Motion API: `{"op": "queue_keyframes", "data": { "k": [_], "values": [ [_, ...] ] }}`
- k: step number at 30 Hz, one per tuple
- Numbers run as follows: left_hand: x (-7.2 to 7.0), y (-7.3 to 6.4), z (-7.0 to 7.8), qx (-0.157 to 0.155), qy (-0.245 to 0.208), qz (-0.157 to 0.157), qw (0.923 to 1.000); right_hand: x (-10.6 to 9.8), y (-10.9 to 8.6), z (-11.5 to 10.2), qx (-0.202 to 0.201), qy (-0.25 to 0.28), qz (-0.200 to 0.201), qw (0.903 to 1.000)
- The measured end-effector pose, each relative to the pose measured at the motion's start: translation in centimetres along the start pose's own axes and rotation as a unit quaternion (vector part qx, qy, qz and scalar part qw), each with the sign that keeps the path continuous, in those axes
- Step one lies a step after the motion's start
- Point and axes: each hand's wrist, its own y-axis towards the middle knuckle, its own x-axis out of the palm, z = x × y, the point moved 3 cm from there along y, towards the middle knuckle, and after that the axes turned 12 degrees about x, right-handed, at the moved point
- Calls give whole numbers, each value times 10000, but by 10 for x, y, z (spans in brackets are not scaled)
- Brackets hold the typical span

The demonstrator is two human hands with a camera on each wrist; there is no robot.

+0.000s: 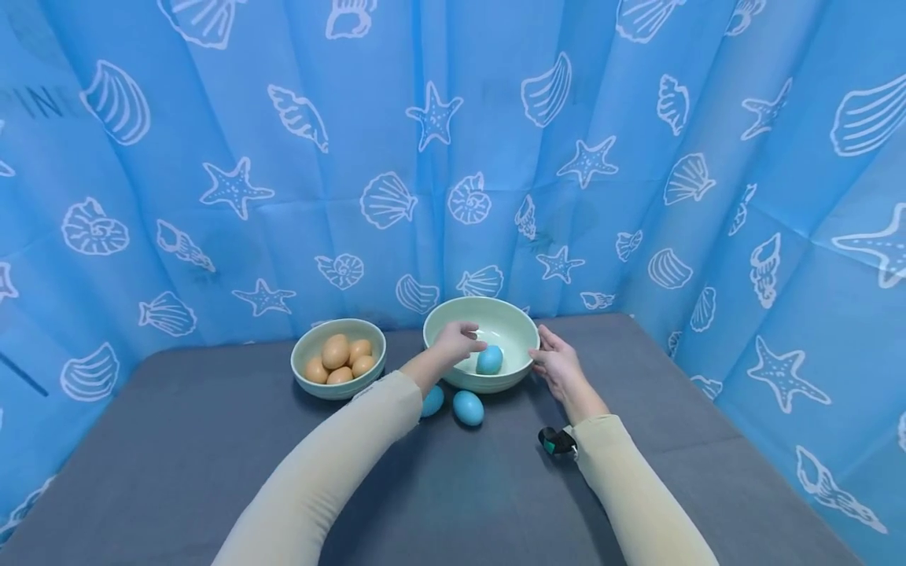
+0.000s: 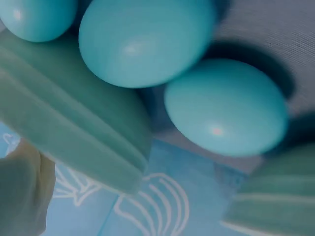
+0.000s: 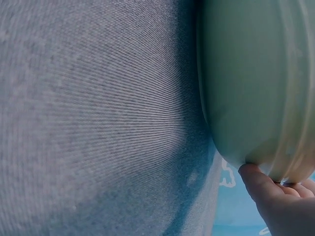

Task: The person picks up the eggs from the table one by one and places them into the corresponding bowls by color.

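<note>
My left hand (image 1: pixel 455 342) hangs over the near left side of a large pale green bowl (image 1: pixel 513 326), its fingers extended. Just beside its fingertips, a blue egg (image 1: pixel 490 360) lies inside the bowl. The right hand (image 1: pixel 559 368) holds this bowl at its right side; in the right wrist view its thumb (image 3: pixel 256 182) presses on the outer wall. In front of the bowl, blue eggs (image 1: pixel 469 409) lie on the table, one of them partly behind the left forearm. The left wrist view shows three blue eggs (image 2: pixel 226 108) close together by the ribbed bowl wall (image 2: pixel 83 113).
A smaller green bowl (image 1: pixel 300 369) with several brown eggs (image 1: pixel 336 351) stands to the left. The grey cloth-covered table (image 1: pixel 212 440) reaches back to a blue curtain (image 1: pixel 382 141) with white shell prints. A small black device (image 1: pixel 555 440) is at the right wrist.
</note>
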Motion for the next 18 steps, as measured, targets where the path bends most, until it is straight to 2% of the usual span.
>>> {"op": "queue_keyframes", "data": {
  "k": [3, 6, 12, 18],
  "values": [
    [-10, -12, 1, 240, -167, 173, 9994, 1, 0, 1, -6, -16, 0, 10000],
    [-22, -25, 2, 395, -144, 270, 9988, 2, 1, 2, 21, -16, 13, 10000],
    [-54, -51, 4, 403, 17, 216, 9990, 4, 1, 1, 13, -76, -46, 10000],
    [-84, -77, 4, 352, 129, 10, 9993, 2, -1, -1, -24, -45, -105, 9999]
  ]
}}
